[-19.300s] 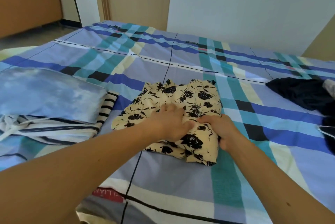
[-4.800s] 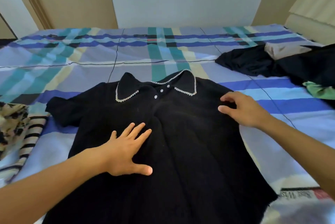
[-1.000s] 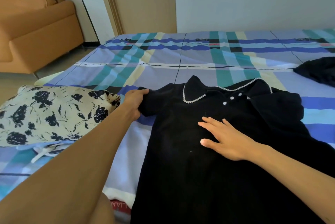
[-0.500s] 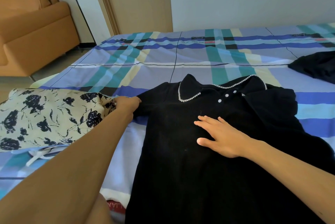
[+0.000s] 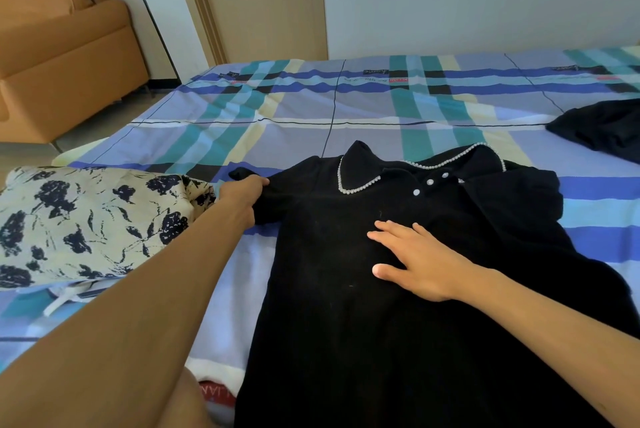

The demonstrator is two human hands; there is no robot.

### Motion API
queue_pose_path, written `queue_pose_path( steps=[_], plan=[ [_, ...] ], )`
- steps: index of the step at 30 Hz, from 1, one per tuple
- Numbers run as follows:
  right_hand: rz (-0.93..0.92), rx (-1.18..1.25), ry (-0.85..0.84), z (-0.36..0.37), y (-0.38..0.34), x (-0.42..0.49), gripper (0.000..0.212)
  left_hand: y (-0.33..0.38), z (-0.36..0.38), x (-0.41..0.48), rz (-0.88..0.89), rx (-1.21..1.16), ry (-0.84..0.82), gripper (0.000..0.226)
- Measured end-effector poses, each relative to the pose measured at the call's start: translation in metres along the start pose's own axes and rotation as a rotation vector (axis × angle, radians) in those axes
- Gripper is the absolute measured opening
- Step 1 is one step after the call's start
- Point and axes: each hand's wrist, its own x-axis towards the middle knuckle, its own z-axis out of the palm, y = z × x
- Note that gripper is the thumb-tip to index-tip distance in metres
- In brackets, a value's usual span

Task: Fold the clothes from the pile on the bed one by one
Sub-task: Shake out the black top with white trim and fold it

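Note:
A black dress [image 5: 346, 306] with a pearl-trimmed collar and white buttons lies face up on the plaid bed sheet [image 5: 294, 115]. My left hand [image 5: 242, 197] grips its left short sleeve at the edge, beside the folded stack. My right hand [image 5: 415, 257] rests flat on the chest of the dress, fingers spread. A cream garment with black flowers [image 5: 86, 223] lies folded on top of the stack at the left. More dark clothes of the pile [image 5: 599, 126] lie at the far right.
An orange sofa [image 5: 62, 53] stands beyond the bed's left edge, with floor between. A wall and door frame [image 5: 207, 4] close off the far side of the bed.
My left hand has shifted slightly on the left sleeve, keeping hold of it. My right hand stays flat on the chest. The view has drifted a little.

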Motion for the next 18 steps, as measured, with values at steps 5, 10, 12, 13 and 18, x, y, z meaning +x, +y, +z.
queue_pose_path(
  steps=[5, 10, 12, 13, 18],
  plan=[
    [0.001, -0.011, 0.0, -0.001, -0.002, -0.001, 0.069, 0.0, -0.005, -0.002, -0.037, 0.073, -0.106, 0.046],
    [0.001, -0.016, 0.008, -0.001, -0.003, -0.001, 0.068, 0.012, 0.007, -0.022, 0.202, -0.042, 0.024, 0.056],
    [-0.001, -0.013, 0.017, -0.001, -0.003, -0.001, 0.068, 0.019, 0.017, -0.035, 0.441, 0.025, 0.049, 0.05],
    [-0.005, -0.01, 0.021, 0.0, -0.003, -0.001, 0.068, 0.023, 0.023, -0.046, 0.57, 0.087, 0.016, 0.048],
    [-0.019, 0.078, 0.003, -0.004, 0.002, -0.001, 0.069, 0.019, 0.06, -0.089, 0.719, 0.328, -0.548, 0.03]
  ],
)
